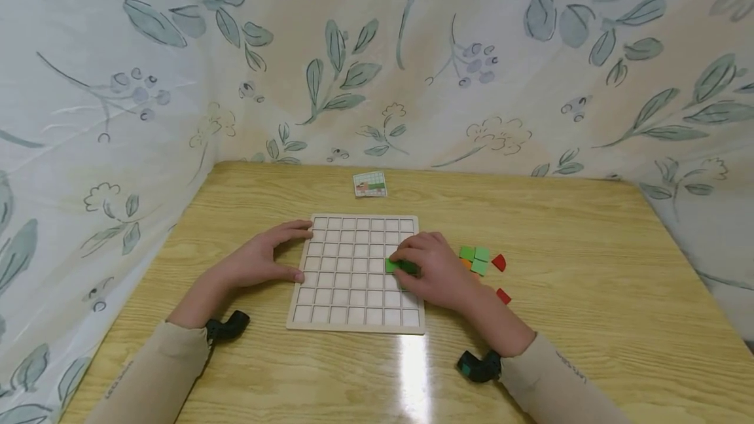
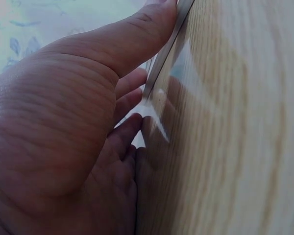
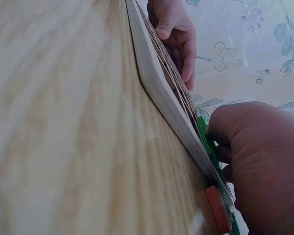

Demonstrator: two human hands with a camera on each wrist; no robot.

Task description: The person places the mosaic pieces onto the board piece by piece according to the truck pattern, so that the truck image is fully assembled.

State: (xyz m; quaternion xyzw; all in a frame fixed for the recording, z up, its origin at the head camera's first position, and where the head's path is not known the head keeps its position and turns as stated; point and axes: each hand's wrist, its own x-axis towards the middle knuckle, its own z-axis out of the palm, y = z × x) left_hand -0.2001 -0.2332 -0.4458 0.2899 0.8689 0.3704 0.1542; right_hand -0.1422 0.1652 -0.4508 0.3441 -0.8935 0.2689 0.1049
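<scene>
A pale wooden board (image 1: 351, 280) with a grid of square recesses lies on the table. My left hand (image 1: 256, 259) rests at its left edge, thumb and fingers spread apart and touching the rim; in the left wrist view the thumb lies along the board's edge. Over the board's right side, my right hand (image 1: 438, 271) pinches a green square tile (image 1: 391, 265) between thumb and fingertips. More green shows under that hand, partly hidden by the fingers. The right wrist view shows a green tile (image 3: 201, 125) on the board's surface, right by the fingertips.
Right of the board lie several loose pieces: green squares (image 1: 481, 254), an orange piece (image 1: 466, 264) and red quarter-round pieces (image 1: 499, 262), some partly behind the right hand. A small printed card (image 1: 370, 184) lies beyond the board. A floral cloth (image 1: 377, 84) hangs behind the table.
</scene>
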